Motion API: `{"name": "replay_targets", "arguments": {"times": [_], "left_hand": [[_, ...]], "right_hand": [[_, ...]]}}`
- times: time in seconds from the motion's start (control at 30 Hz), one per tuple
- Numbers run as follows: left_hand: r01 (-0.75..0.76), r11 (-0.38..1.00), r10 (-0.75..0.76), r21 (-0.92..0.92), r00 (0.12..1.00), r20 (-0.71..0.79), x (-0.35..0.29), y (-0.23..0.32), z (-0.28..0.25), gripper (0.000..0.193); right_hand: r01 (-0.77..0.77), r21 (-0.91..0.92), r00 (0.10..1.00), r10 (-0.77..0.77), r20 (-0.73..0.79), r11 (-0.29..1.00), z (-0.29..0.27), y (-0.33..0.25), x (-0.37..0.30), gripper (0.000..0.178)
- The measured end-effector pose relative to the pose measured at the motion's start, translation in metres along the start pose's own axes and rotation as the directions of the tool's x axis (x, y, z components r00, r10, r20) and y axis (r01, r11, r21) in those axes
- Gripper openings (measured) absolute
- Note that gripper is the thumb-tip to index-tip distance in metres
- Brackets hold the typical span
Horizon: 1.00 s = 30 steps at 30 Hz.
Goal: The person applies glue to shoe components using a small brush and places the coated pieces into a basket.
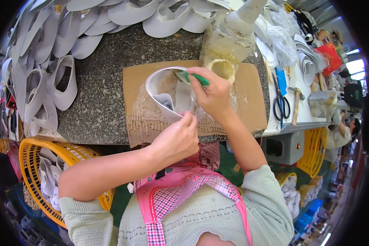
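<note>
The shoe upper (pixel 165 110) looks matt and smooth, the green handle (pixel 199 79) like glossy plastic. Matt brown cardboard (pixel 250 90), torn to rough corrugations along its front edge, covers part of the speckled, stone-like bench (pixel 102 82). The yellow basket (pixel 23 167) is shiny plastic; the apron (pixel 172 194), checked cloth; the sweater (pixel 180 221), soft openwork knit.

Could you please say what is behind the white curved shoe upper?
Brown corrugated cardboard shows around the white curved shoe upper and through its opening; what its walls cover is hidden.
</note>
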<state>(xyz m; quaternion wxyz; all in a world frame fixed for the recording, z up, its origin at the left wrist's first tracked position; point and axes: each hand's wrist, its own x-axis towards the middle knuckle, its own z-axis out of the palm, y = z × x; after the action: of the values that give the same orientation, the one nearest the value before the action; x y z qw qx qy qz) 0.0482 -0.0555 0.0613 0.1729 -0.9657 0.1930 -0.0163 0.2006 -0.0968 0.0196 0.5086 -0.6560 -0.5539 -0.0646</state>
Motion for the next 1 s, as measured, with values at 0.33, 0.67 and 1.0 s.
{"name": "replay_targets", "arguments": {"times": [0.33, 0.67, 1.0], "left_hand": [[0.107, 0.993, -0.112, -0.04, 0.983, -0.148, -0.025, 0.006, 0.016, 0.029], [0.427, 0.805, -0.547, -0.412, 0.803, -0.236, -0.087, 0.016, 0.055, 0.027], [0.277, 0.806, -0.532, -0.523, 0.728, -0.433, -0.103, 0.036, 0.081, 0.033]], "right_hand": [[-0.315, 0.066, 0.929, 0.293, 0.225, 0.947, -0.014, -0.029, -0.014, 0.008], [-0.048, 0.284, 0.934, -0.058, 0.353, 0.958, 0.024, -0.035, -0.015, 0.018], [0.337, 0.32, 0.809, -0.446, 0.383, 0.886, 0.041, -0.021, -0.009, 0.019]]}}
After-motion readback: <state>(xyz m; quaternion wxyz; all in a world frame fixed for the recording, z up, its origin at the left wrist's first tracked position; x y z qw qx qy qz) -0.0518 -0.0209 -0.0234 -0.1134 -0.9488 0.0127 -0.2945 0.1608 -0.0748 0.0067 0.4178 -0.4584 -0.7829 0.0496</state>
